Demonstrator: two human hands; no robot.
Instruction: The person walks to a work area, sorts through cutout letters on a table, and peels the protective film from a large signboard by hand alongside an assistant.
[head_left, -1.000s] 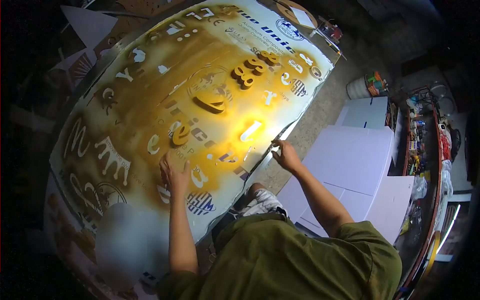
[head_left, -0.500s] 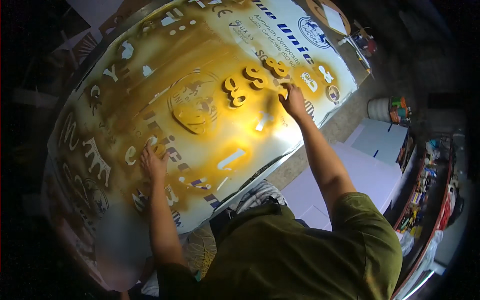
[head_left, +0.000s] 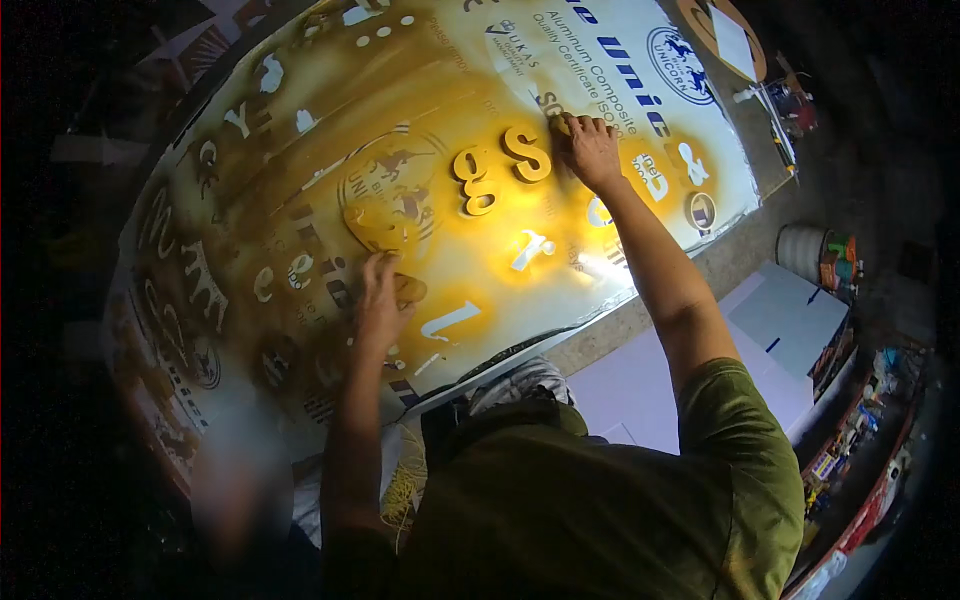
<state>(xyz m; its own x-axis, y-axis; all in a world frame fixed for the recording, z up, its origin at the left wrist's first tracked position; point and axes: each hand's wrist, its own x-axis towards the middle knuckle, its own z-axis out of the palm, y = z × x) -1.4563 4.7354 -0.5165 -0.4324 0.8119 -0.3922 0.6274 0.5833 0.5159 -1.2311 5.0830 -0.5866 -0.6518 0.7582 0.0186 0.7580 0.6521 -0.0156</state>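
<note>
My right hand (head_left: 592, 150) is bent over a yellow cut-out letter (head_left: 558, 125) on the painted sheet, fingers curled round it and hiding most of it. My left hand (head_left: 378, 305) is closed on another yellow cut-out letter (head_left: 410, 290), just above the sheet's nearer part. Between the hands, two thick yellow letters, a double-looped one (head_left: 474, 190) and an S-curved one (head_left: 526, 160), rest on the sheet. The big white composite sheet (head_left: 520, 290) carries yellow-gold overspray and printed marks. Bare white letter shapes (head_left: 450, 320) show within the spray.
A pale board (head_left: 640, 380) lies below the sheet's right edge. Beyond its right corner stand a white bucket-like drum (head_left: 802, 246) and a round brown board (head_left: 735, 40). Shelving with tools and small goods (head_left: 850, 440) runs down the far right. A blurred shape (head_left: 240, 470) sits at lower left.
My right hand has shifted up to the farther letter; a white letter shape now shows where it was before. My left hand has moved right with its letter. The view has turned slightly.
</note>
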